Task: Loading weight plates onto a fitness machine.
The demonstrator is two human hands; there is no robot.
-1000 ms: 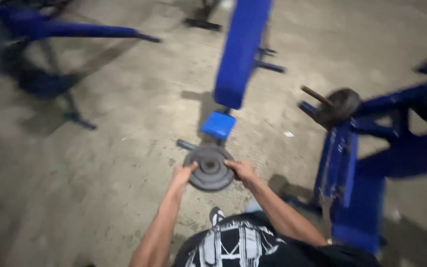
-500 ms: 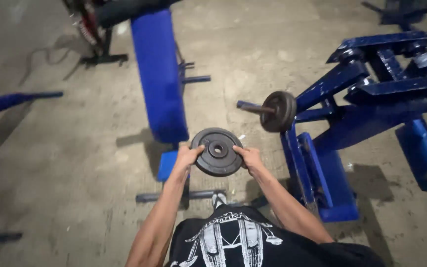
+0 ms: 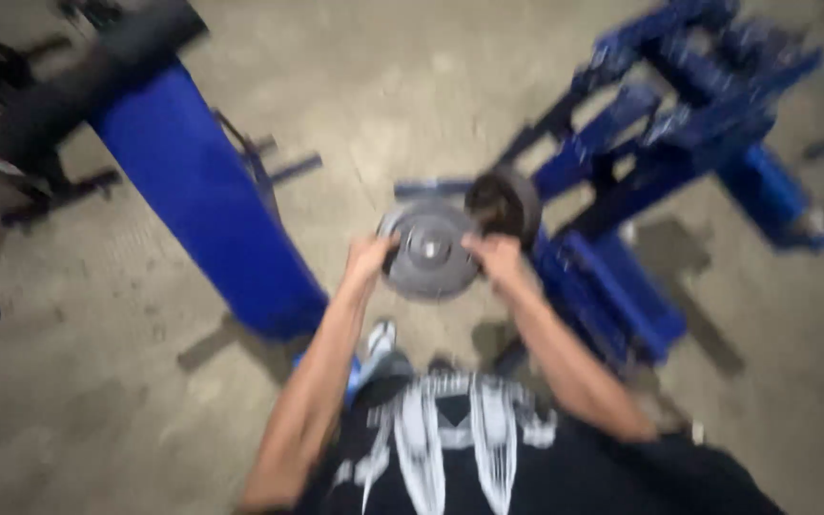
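- A blue padded bench (image 3: 204, 200) slants across the left.
- The left hand (image 3: 368, 259) has its grip closed on the left rim of a grey weight plate (image 3: 428, 250), held above the concrete floor (image 3: 107, 381).
- The right hand (image 3: 498, 257) clasps the plate's right rim.
- Just beyond sits a dark plate (image 3: 505, 202) on a blue machine (image 3: 660, 143).

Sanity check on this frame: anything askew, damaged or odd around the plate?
Nothing stands out. Left hand and right hand grip the grey weight plate by its opposite edges, beside a plate on the blue machine. Motion blur hides fine damage.
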